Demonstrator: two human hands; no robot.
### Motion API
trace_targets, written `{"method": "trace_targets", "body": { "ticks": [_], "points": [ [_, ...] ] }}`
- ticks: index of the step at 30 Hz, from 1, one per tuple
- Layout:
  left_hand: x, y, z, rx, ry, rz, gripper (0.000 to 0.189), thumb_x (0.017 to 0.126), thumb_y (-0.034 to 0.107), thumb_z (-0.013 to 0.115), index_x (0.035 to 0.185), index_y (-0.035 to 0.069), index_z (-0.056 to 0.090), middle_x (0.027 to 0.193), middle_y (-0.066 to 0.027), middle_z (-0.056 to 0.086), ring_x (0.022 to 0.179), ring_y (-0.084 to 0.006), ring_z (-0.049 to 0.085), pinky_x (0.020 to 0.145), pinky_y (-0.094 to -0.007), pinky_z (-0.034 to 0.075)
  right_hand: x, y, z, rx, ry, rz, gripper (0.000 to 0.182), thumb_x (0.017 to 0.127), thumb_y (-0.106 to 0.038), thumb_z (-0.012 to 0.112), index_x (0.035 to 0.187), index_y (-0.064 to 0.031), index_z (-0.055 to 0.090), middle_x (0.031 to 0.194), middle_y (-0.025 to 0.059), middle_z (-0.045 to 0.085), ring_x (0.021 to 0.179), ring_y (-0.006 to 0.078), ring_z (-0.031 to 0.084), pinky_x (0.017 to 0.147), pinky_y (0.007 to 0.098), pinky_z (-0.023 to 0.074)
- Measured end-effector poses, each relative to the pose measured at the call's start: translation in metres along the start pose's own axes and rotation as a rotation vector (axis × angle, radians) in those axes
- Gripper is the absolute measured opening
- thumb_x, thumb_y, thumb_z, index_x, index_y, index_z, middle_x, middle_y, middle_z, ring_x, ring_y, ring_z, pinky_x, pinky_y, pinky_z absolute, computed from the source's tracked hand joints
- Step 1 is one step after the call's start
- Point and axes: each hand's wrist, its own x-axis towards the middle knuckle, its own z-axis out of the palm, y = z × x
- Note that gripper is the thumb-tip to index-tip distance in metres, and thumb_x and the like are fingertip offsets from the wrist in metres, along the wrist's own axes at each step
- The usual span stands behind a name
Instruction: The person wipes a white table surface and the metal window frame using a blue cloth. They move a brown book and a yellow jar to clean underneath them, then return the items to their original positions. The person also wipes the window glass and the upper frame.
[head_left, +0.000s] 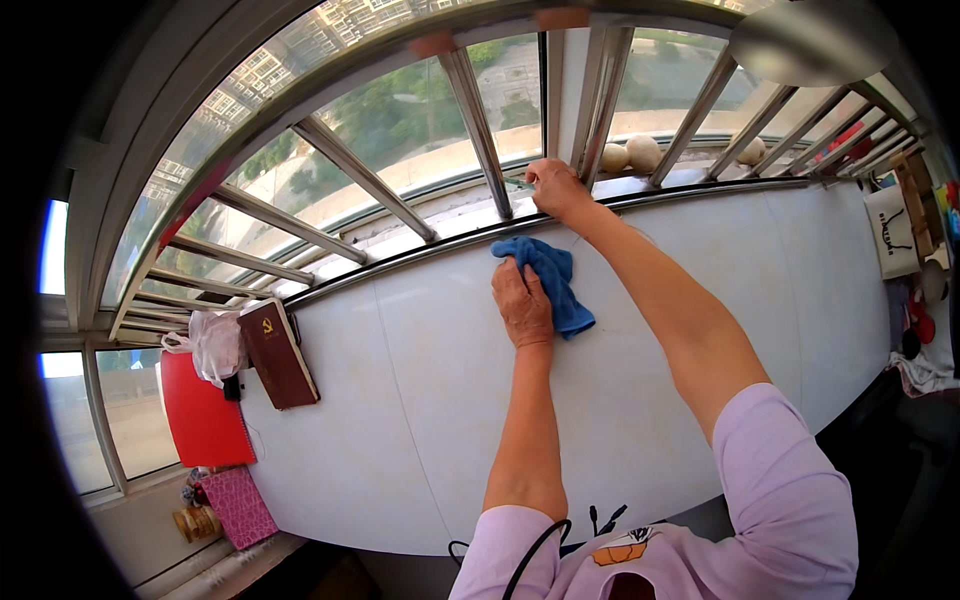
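A crumpled blue cloth (559, 281) is gripped in my left hand (523, 304), just inside the metal rail of the window guard. Part of the cloth hangs down onto the pale tiled sill. My right hand (559, 189) reaches over the low rail (420, 246), between two upright steel bars. From its fingertips a thin green object (517, 182) sticks out to the left; its kind is too small to make out. Close to its left stands one shiny bar (480, 135). The palm side of both hands is hidden.
At the left lie a dark red notebook (277, 356), a white plastic bag (216, 341), a red folder (206, 412) and a pink patterned box (240, 506). Round pale objects (641, 154) rest behind the bars. A paper bag (891, 229) stands far right. Black cables (540, 551) hang at my chest.
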Motion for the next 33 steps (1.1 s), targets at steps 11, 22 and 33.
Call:
{"method": "trace_targets", "body": {
  "ticks": [11,22,33],
  "points": [
    [-0.002,-0.01,0.005,0.022,0.008,0.005,0.031,0.099,0.019,0.048,0.121,-0.002,0.053,0.114,-0.0199,0.057,0.11,-0.0374,0.051,0.095,-0.0435,0.042,-0.096,-0.043,-0.099,1.378,-0.06,0.656,0.017,0.09,-0.003,0.061,0.107,-0.0013,0.065,0.091,0.0026,0.064,0.078,0.0107,0.058,0.068,0.0261,0.0509],
    [0.003,-0.007,0.004,0.031,-0.031,-0.02,0.045,0.102,0.03,0.042,0.128,-0.006,0.05,0.125,-0.0234,0.053,0.12,-0.0381,0.049,0.103,-0.0413,0.038,-0.201,-0.047,-0.192,1.651,0.125,0.593,0.018,0.09,-0.001,0.06,0.107,-0.0018,0.067,0.092,0.0041,0.065,0.083,0.0123,0.058,0.074,0.0279,0.0494],
    [0.017,-0.036,0.009,0.116,-0.057,0.05,0.058,0.102,0.039,0.038,0.13,-0.011,0.047,0.13,-0.032,0.051,0.118,-0.0446,0.05,0.102,-0.0457,0.039,-0.539,-0.03,-0.305,1.274,0.909,0.849,0.017,0.09,-0.002,0.06,0.107,0.0004,0.064,0.09,0.0043,0.064,0.078,0.0137,0.056,0.074,0.0269,0.0458]
  ]
}}
